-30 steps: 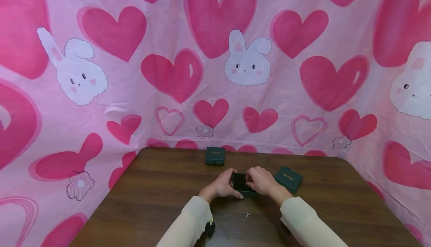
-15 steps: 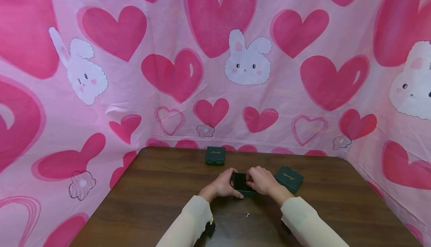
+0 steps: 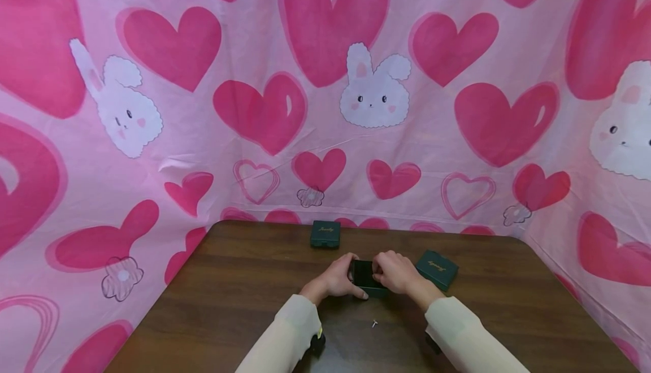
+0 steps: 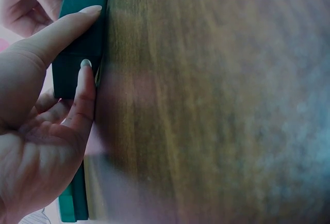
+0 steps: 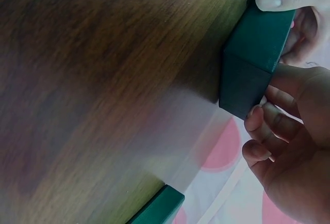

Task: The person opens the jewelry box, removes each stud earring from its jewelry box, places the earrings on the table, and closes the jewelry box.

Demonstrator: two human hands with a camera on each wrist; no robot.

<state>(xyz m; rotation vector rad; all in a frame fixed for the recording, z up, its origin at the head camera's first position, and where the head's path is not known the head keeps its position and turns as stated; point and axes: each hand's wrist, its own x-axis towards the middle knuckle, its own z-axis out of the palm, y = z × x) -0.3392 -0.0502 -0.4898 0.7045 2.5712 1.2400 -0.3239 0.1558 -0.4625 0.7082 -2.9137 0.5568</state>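
Observation:
A small dark green jewelry box point(image 3: 375, 292) with a black inside sits uncovered on the wooden table. My left hand point(image 3: 335, 278) grips its left side; in the left wrist view the thumb lies along the box's front wall point(image 4: 85, 41). At the right side my right hand point(image 3: 395, 271) has its fingers curled over the rim, with fingertips against the side wall point(image 5: 242, 87) in the right wrist view. Whether the right fingers also pinch something inside is hidden. Nearer the person, a tiny silver piece point(image 3: 374, 324), perhaps an earring, lies on the table.
A closed green box point(image 3: 325, 234) with gold lettering stands toward the table's back. Right of my right hand lies a flat green lid or box point(image 3: 437, 270) with similar lettering. A pink cloth with hearts and rabbits point(image 3: 373, 107) hangs around the table point(image 3: 229, 305).

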